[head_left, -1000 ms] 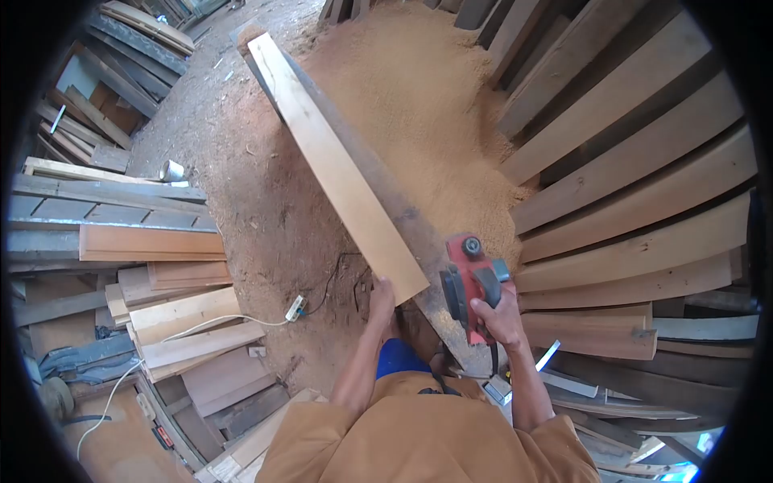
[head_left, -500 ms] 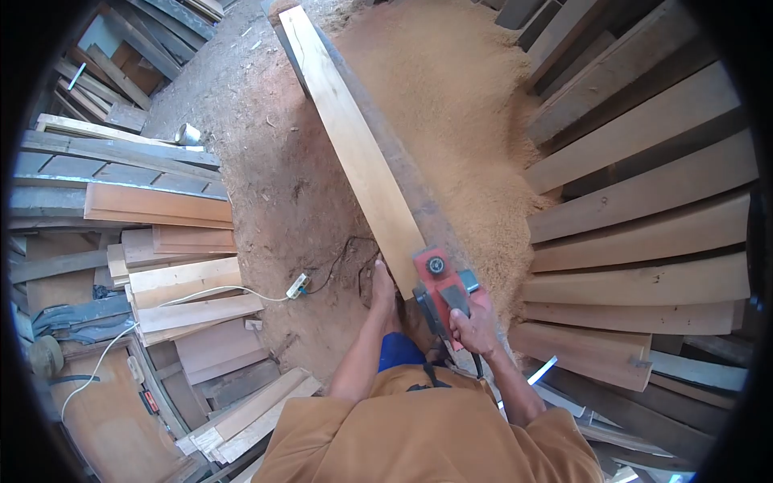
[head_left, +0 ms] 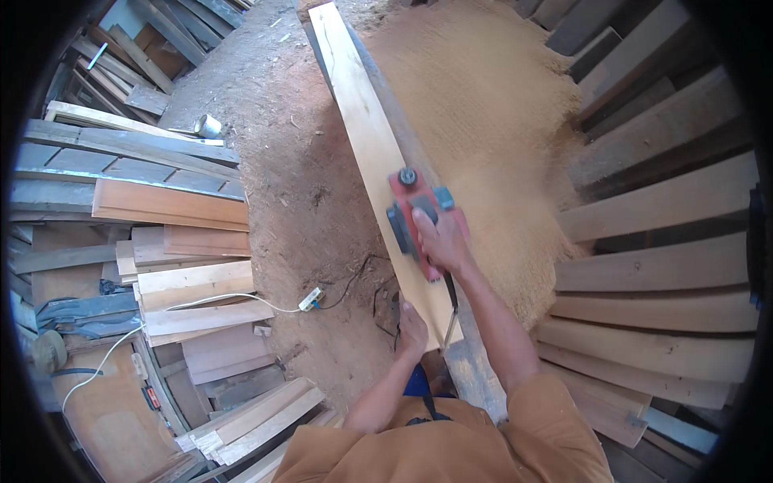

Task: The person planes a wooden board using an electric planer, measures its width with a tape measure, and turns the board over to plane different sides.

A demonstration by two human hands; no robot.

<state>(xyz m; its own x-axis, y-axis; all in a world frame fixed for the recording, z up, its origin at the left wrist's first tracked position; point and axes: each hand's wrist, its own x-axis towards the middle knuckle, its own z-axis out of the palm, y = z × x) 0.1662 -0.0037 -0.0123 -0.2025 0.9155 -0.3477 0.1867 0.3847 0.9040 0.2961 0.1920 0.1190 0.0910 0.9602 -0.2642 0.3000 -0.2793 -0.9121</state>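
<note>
A long pale wooden board [head_left: 362, 129] lies lengthwise on a narrow weathered beam [head_left: 475, 372]. My right hand [head_left: 443, 241] is closed around the rear handle of a red electric planer [head_left: 411, 193], which sits on the board's upper face about midway along. A dark cord [head_left: 452, 299] trails from the planer back toward me. At the near end, my left hand [head_left: 413, 332] grips the board's left edge; some of its fingers are hidden below.
Stacked planks [head_left: 193, 278] fill the left side, and more long boards [head_left: 644, 266] line the right. Sawdust [head_left: 483, 105] is heaped on the ground right of the beam. A white power strip [head_left: 311, 299] with its cable lies on the dirt floor at left.
My right hand has pushed the planer forward along the board, away from my body. The near end of the board now shows behind it. My left hand stays by the board's left edge.
</note>
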